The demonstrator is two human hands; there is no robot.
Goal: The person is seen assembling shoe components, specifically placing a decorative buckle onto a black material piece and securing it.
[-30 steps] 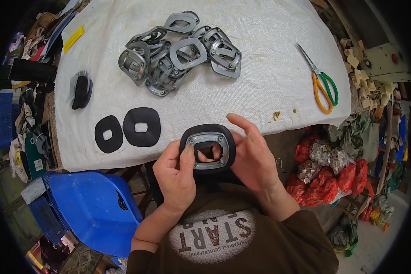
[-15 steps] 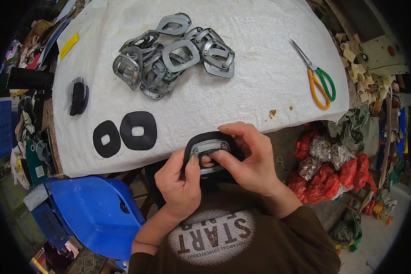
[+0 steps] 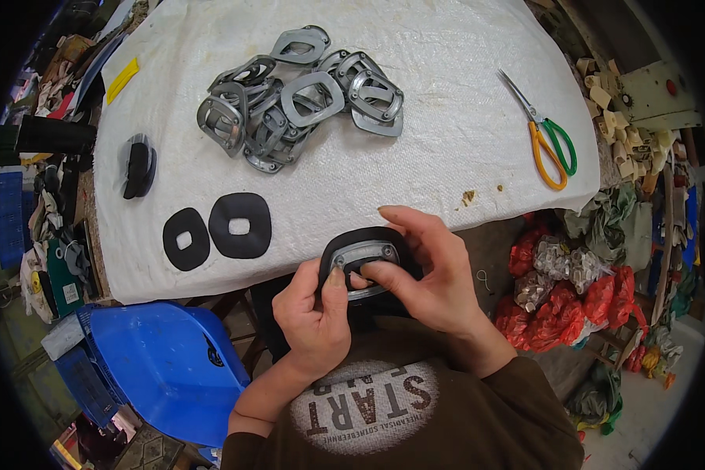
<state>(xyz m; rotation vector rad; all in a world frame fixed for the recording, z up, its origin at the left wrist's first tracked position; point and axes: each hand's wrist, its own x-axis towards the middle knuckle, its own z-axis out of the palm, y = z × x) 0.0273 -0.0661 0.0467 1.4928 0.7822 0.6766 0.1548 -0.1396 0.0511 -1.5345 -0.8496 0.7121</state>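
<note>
Between my two hands, just off the table's near edge, I hold a grey metal frame (image 3: 360, 252) with a black fabric pad (image 3: 351, 236) wrapped about its outer rim. My left hand (image 3: 315, 313) grips the left side, thumb pressed on the metal. My right hand (image 3: 435, 274) grips the right side; its thumb reaches into the frame's opening and its index finger is raised above the far edge. Two flat black pads with square holes, one (image 3: 186, 239) left of the other (image 3: 240, 225), lie on the table. A pile of similar grey metal frames (image 3: 312, 98) lies farther back.
White woven sheeting covers the table (image 3: 439, 149). Scissors (image 3: 548, 141) with orange and green handles lie at the right. A small black bundle (image 3: 139, 166) and a yellow strip (image 3: 123, 80) are at the left. Below stand a blue plastic chair (image 3: 160, 360) and red bags (image 3: 556, 305).
My right thumb has slid inward and down into the frame's opening, and its index finger has lifted slightly. Both hands still hold the piece in nearly the same place.
</note>
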